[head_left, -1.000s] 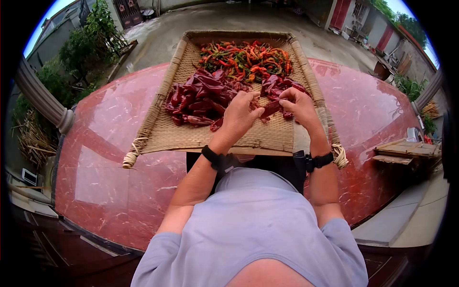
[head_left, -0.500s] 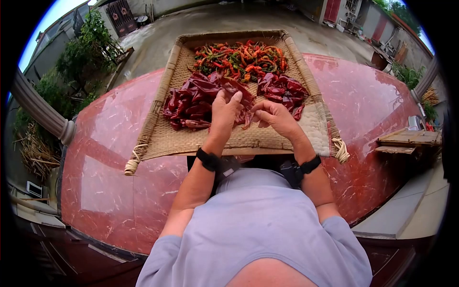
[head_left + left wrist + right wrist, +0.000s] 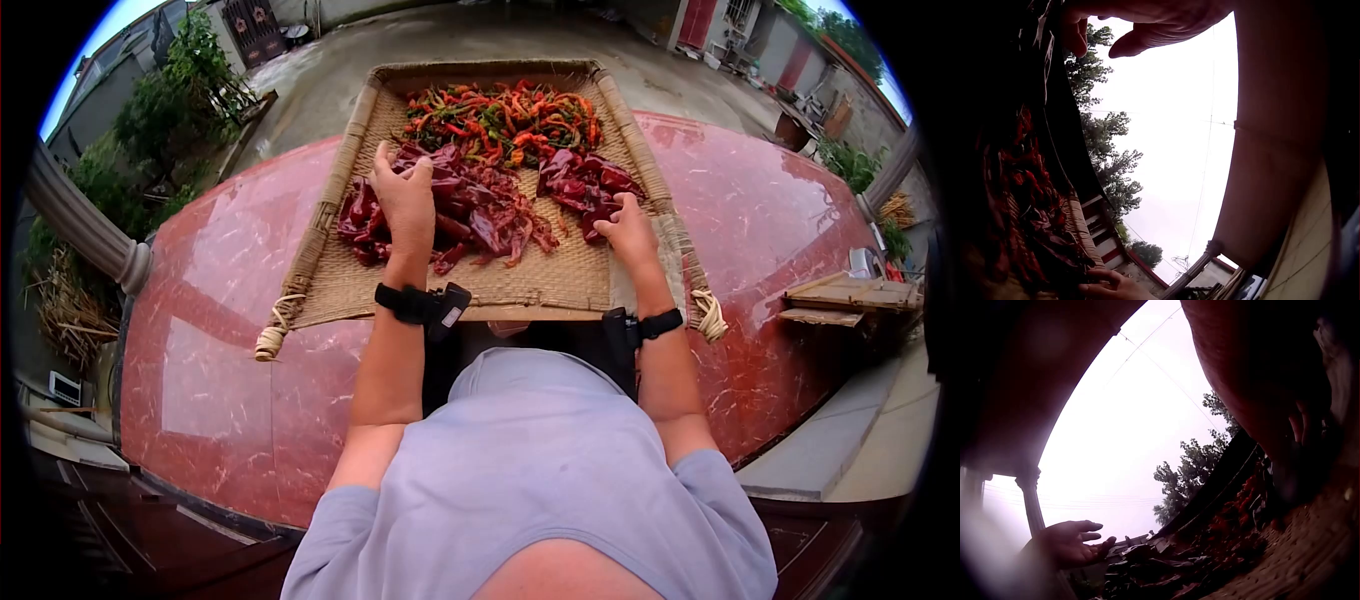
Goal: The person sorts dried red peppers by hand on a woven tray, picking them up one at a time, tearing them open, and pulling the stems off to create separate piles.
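Large dark-red dried chili peppers lie in two heaps on a woven tray: a wide left heap (image 3: 465,205) and a smaller right heap (image 3: 580,182). My left hand (image 3: 405,210) is over the left edge of the wide heap, thumb and fingers spread, with nothing held. The right wrist view shows the same left hand (image 3: 1075,542) with its fingers loose. At the near right side of the small heap is my right hand (image 3: 632,240), its thumb and forefinger right at a dark-red chili. I cannot tell whether they pinch it; the right wrist view is dark there.
Smaller orange, red and green chilies (image 3: 505,120) cover the far part of the woven tray (image 3: 330,290), which has a raised rim. Polished red stone floor (image 3: 230,380) surrounds it. A pillar (image 3: 95,215) stands at left, and wooden boards (image 3: 850,298) lie at right.
My hands have parted. The left moved left from the middle, leaving torn-looking chili pieces on the near right of the wide heap. The right went over to the small heap.
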`<control>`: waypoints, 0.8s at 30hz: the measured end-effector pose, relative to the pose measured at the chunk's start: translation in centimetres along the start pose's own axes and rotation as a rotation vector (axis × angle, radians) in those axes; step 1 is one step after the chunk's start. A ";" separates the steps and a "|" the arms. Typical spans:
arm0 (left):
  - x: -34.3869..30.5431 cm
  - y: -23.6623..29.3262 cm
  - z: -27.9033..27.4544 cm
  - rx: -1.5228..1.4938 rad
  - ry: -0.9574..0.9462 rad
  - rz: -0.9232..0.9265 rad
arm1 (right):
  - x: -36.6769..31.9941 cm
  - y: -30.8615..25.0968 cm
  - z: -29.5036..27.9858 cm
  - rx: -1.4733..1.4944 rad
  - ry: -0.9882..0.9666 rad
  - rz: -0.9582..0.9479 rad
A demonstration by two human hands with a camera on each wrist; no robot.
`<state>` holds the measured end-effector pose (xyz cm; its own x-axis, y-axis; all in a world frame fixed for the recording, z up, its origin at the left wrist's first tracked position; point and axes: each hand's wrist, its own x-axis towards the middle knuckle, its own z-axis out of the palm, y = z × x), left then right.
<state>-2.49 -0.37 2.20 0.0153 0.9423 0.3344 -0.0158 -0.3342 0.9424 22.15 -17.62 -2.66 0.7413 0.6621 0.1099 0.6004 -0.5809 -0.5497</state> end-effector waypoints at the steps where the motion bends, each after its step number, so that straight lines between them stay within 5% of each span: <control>1: -0.7 0.0 0.1 -0.038 -0.093 -0.007 | 0.5 0.5 -0.1 0.107 0.009 0.006; 5: -4.4 1.1 1.7 -0.113 -0.506 -0.098 | 1.2 1.5 0.3 0.545 0.050 -0.140; 11: -7.4 0.8 4.1 -0.193 -0.859 -0.266 | -3.4 -4.3 -1.6 0.978 -0.392 -0.183; 19: -5.8 -0.8 2.8 -0.446 -0.610 -0.528 | -4.0 -5.0 0.5 0.820 -0.398 -0.332; 24: -2.1 0.1 1.4 -0.450 -0.276 -0.326 | -1.8 -4.0 -1.4 -0.017 -0.128 -0.321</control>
<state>-1.14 -2.46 1.62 0.3476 0.9345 0.0771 -0.3862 0.0678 0.9199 18.86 -17.19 0.50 0.4704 0.8659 0.1699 0.8028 -0.3400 -0.4898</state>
